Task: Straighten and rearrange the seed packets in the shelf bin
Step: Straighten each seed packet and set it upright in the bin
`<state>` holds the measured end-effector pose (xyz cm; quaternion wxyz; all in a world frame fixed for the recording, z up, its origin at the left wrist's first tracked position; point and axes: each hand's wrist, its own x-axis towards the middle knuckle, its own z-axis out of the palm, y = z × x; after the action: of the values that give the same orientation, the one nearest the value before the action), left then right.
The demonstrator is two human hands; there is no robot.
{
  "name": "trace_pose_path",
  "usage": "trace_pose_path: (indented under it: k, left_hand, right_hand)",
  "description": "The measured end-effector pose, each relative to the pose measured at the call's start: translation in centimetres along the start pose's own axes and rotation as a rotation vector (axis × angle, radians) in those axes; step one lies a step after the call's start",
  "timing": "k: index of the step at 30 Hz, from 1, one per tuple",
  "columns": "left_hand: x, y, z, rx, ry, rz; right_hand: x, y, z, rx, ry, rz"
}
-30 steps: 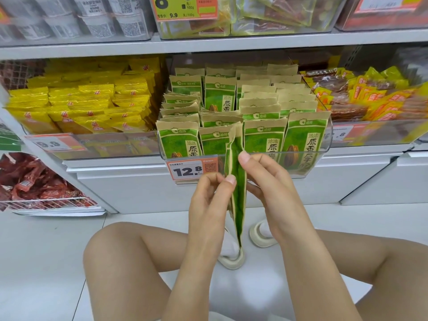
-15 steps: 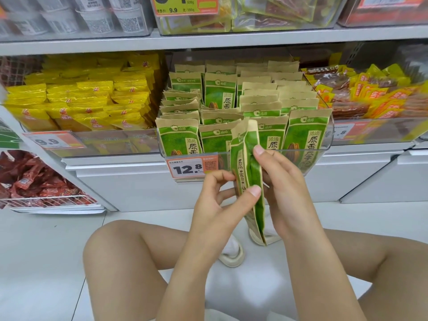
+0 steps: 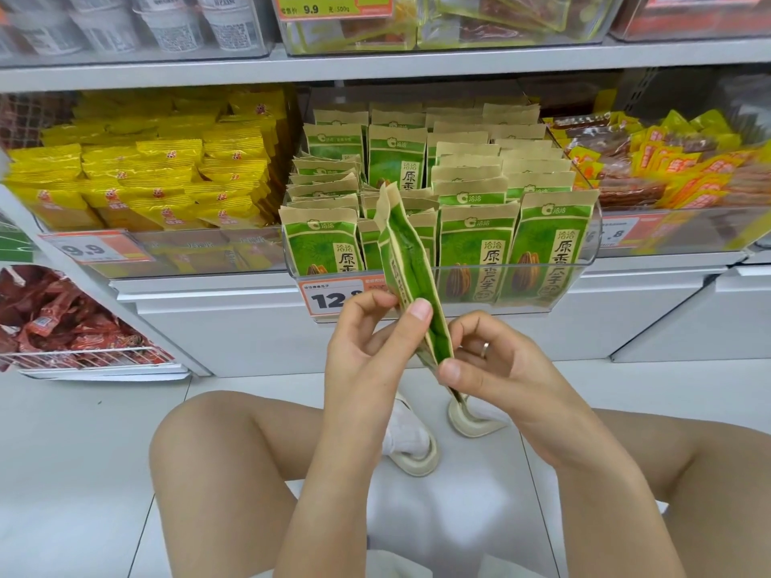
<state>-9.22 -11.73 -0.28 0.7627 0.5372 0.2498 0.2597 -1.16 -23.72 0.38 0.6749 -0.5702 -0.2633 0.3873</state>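
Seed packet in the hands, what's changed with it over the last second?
The held seed packet went from hanging straight down to tilted, top up-left against the bin front. The right hand slid from its top edge to pinching its bottom corner; the left hand kept gripping the middle. The packets in the clear bin stayed put.

A green seed packet with a tan top edge is held edge-on and tilted in front of the clear shelf bin, its top leaning left. The bin is filled with rows of matching green packets, stood upright facing forward, the left rear rows leaning unevenly.
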Motion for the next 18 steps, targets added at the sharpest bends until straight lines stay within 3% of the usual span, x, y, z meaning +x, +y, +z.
trace_pose_path:
  k: [7, 14, 18]
  left_hand:
    - [0.1, 0.0, -0.4, -0.045, -0.022, -0.026]
    - [0.1, 0.2, -0.3, -0.087, -0.038, -0.087]
    - [-0.1, 0.4, 0.4, -0.012, -0.033, -0.076]
  right_hand:
    - [0.1, 0.0, -0.3, 0.017, -0.015, -0.001]
    - [0.3, 0.7, -0.1, 0.009, 0.107, -0.035]
    - [0.7, 1.4, 0.2, -0.218, 0.196, -0.091]
